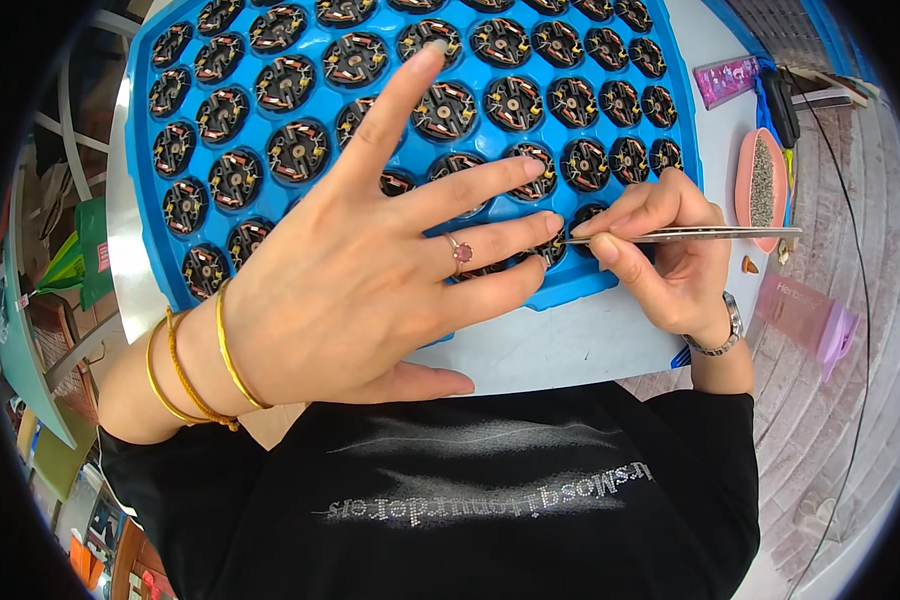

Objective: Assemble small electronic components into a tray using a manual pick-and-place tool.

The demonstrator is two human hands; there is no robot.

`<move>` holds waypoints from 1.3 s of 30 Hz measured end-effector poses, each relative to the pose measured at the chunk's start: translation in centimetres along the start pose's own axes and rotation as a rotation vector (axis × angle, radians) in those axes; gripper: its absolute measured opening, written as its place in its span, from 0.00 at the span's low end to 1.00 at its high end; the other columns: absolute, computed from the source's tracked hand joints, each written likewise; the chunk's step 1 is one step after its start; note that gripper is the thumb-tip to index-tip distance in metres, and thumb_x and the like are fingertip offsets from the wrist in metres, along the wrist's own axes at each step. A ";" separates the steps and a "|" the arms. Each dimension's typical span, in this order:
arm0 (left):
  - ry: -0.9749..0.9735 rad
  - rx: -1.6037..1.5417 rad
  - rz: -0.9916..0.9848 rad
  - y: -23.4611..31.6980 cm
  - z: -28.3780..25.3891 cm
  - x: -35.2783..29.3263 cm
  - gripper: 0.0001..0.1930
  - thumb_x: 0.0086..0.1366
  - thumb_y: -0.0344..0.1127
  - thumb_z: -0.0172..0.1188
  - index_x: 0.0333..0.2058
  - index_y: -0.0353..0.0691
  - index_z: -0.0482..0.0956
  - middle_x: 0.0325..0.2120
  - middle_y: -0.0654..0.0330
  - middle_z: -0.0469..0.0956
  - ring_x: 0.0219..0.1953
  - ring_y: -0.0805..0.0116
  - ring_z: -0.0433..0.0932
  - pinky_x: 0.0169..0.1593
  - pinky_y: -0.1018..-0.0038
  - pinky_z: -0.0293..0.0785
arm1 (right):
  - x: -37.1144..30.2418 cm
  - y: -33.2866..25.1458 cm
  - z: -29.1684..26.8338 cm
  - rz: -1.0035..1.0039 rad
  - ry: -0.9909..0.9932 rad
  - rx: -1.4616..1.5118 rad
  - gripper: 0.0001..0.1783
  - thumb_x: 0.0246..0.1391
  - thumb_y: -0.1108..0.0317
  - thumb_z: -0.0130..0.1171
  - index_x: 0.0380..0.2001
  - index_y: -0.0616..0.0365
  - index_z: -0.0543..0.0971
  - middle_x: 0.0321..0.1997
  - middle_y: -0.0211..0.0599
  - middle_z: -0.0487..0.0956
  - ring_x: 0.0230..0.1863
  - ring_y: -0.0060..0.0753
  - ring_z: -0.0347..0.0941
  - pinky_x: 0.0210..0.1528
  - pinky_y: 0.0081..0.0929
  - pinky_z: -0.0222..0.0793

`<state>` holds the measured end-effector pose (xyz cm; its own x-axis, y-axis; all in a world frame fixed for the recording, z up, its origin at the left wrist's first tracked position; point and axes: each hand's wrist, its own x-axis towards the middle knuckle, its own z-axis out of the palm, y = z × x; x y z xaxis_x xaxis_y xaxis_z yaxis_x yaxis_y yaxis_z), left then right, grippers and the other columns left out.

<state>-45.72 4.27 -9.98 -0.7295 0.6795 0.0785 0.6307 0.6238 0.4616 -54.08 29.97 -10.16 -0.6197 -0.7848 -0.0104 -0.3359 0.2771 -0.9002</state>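
Note:
A blue moulded tray (580, 288) holds rows of round black parts (298, 150) with copper-coloured pieces and small yellow bits on them. Spread flat above the tray's near half is my left hand (355, 265), fingers apart, covering several of the parts. Its ring and little fingertips lie close to one part (552, 250) near the front edge; I cannot tell if they press on it. My right hand (670, 250) pinches metal tweezers (735, 235) between thumb and fingers. The tweezers lie nearly level, their tip pointing left at that same part.
Right of the tray, a pink dish (746, 190) holds small grey bits. Near it lie a purple patterned pouch (727, 82), a dark-handled tool (782, 110) and a see-through pink bottle (802, 322). A black cable (863, 270) runs down the right side. A green bag (92, 255) is at left.

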 end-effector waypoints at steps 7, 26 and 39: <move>0.002 0.010 -0.003 0.0 0.0 0.0 0.46 0.23 0.61 0.73 0.50 0.57 0.78 0.60 0.72 0.70 0.67 0.64 0.60 0.66 0.26 0.27 | 0.2 0.0 0.1 0.001 -0.002 -0.035 0.12 0.52 0.79 0.64 0.31 0.59 0.69 0.32 0.46 0.81 0.32 0.22 0.75 0.34 0.17 0.69; 0.010 -0.015 -0.006 0.0 0.1 0.1 0.45 0.22 0.59 0.73 0.49 0.57 0.79 0.59 0.72 0.71 0.67 0.64 0.61 0.66 0.26 0.26 | 0.0 0.0 0.2 -0.038 0.003 -0.070 0.11 0.52 0.80 0.63 0.31 0.60 0.69 0.32 0.48 0.81 0.32 0.23 0.74 0.35 0.20 0.70; -0.006 0.002 -0.009 0.1 0.0 0.1 0.44 0.25 0.60 0.71 0.50 0.56 0.79 0.60 0.72 0.70 0.67 0.62 0.61 0.66 0.25 0.28 | 0.5 -0.1 -0.2 0.165 -0.062 0.223 0.13 0.51 0.73 0.67 0.29 0.57 0.69 0.30 0.45 0.81 0.32 0.23 0.76 0.35 0.20 0.71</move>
<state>-45.71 4.46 -9.95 -0.7336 0.6761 0.0691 0.6247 0.6308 0.4603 -54.52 29.66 -9.96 -0.6059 -0.7736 -0.1857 -0.0649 0.2807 -0.9576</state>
